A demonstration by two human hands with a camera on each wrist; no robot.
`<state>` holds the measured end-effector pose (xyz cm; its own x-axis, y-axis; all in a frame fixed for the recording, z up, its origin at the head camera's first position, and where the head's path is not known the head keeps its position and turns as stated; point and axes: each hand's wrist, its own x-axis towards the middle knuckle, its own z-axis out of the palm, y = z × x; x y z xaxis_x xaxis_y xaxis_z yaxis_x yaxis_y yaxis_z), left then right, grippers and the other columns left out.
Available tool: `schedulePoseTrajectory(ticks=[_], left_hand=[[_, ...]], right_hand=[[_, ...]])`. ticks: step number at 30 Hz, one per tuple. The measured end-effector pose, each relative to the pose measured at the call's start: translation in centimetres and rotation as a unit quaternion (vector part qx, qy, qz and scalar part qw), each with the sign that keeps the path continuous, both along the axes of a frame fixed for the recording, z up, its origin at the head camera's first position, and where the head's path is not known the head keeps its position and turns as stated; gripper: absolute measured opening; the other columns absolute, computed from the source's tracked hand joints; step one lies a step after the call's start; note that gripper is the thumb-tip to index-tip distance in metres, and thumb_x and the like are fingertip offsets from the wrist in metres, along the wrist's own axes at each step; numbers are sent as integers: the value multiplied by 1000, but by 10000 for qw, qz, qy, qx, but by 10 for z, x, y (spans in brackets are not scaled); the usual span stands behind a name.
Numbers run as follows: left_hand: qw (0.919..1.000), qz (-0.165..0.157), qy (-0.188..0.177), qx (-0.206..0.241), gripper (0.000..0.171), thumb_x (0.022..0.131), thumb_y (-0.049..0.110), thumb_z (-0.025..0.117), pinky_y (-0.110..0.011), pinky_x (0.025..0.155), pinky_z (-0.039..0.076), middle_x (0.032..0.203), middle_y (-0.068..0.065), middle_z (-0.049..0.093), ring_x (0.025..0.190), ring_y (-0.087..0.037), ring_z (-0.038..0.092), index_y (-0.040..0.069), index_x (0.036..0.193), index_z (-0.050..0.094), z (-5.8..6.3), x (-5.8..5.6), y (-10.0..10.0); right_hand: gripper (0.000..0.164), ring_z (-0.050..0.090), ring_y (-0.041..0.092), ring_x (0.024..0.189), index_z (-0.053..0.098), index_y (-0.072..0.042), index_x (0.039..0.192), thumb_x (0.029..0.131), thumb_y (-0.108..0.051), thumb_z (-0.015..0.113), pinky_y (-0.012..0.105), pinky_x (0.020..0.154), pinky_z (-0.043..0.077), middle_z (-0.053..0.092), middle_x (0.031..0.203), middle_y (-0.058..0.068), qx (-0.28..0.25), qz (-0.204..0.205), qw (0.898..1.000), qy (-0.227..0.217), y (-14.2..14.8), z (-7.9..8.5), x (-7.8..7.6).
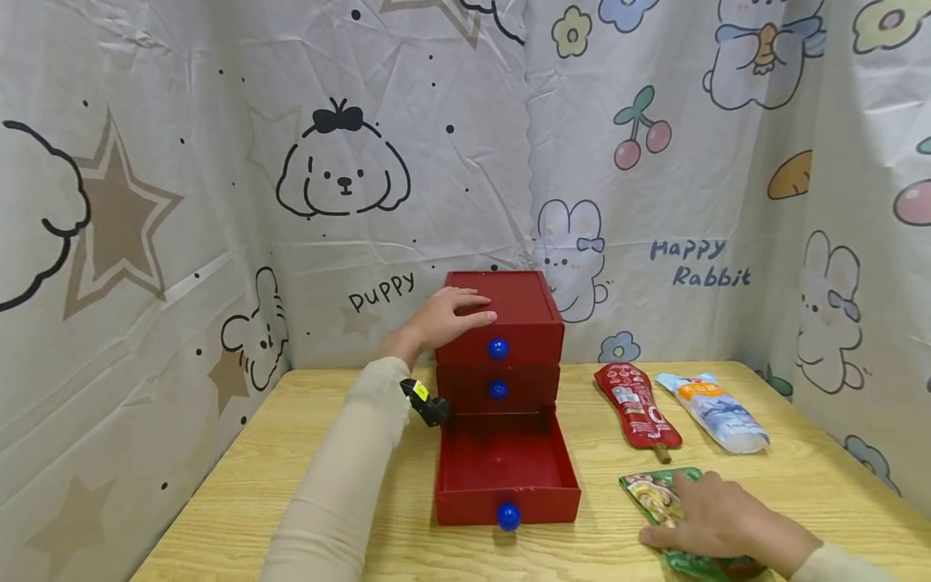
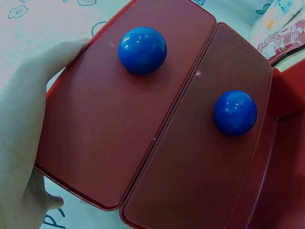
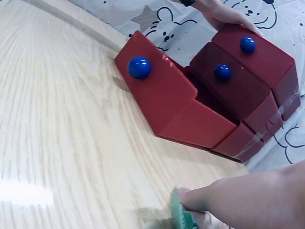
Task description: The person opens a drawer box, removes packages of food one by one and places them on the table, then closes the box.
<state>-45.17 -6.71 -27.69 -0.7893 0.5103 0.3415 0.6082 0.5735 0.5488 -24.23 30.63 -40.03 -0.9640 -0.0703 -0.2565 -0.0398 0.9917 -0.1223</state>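
A red three-drawer cabinet [image 1: 502,299] stands on the table, its bottom drawer [image 1: 502,508] pulled out with a bare inside. My left hand [image 1: 447,315] rests on the cabinet's top, fingers stretched over it; in the left wrist view the thumb side lies along the top edge. Blue ball knobs [image 2: 143,50] mark the drawer fronts. To the right of the cabinet, my right hand [image 1: 720,517] grips a green food packet [image 1: 658,497] with a picture of food on it, thumb at its left side. A green edge of the packet shows by the thumb in the right wrist view.
Behind the green packet lie a red pouch [image 1: 640,408] with a brown tip and a blue-and-white bag [image 1: 716,412]. A printed cloth [image 1: 465,186] hangs around the back and sides of the wooden table [image 1: 240,501].
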Motion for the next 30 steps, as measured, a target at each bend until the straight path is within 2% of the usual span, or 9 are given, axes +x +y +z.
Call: schedulePoseTrajectory(ticks=[3,10,14,18,25,30], left_hand=[[10000,13,-44,-19,58,96,49,65,-52,118,28,157,-5,48,147,-26,31,19,145,64,0,0,-1],[9999,-23,50,-98,56,97,49,65,-51,118,27,156,-5,49,147,-26,32,18,144,64,0,2,0],[10000,-11,62,-33,56,97,49,65,-51,118,27,155,-5,49,147,-26,32,18,144,65,1,2,0],[10000,1,70,-7,57,96,48,65,-51,118,28,155,-5,49,146,-26,33,18,144,65,2,1,0],[10000,9,51,-14,57,96,48,66,-52,118,28,156,-6,48,147,-26,32,17,144,64,1,-1,1],[10000,44,-37,25,58,96,49,66,-53,118,29,156,-5,48,147,-26,32,18,145,64,2,1,1]], right_hand=[[101,59,33,84,58,12,127,83,-78,66,60,76,54,63,104,30,63,6,9999,131,-2,-2,1],[98,54,26,70,65,4,127,88,-84,48,45,58,51,63,89,14,318,-308,9978,497,-7,3,4],[86,56,23,67,70,-1,121,90,-80,52,41,51,50,66,89,11,569,-225,9882,1401,-17,15,3],[64,60,20,69,73,-8,114,93,-67,63,42,51,53,72,93,9,372,13,9746,2208,-35,29,4],[48,53,13,64,76,-15,103,94,-61,67,34,53,47,60,73,-8,-421,217,9733,2248,-66,45,9],[44,51,11,61,76,-16,101,94,-59,68,33,53,45,56,67,-10,-769,310,9720,2197,-79,49,12]])
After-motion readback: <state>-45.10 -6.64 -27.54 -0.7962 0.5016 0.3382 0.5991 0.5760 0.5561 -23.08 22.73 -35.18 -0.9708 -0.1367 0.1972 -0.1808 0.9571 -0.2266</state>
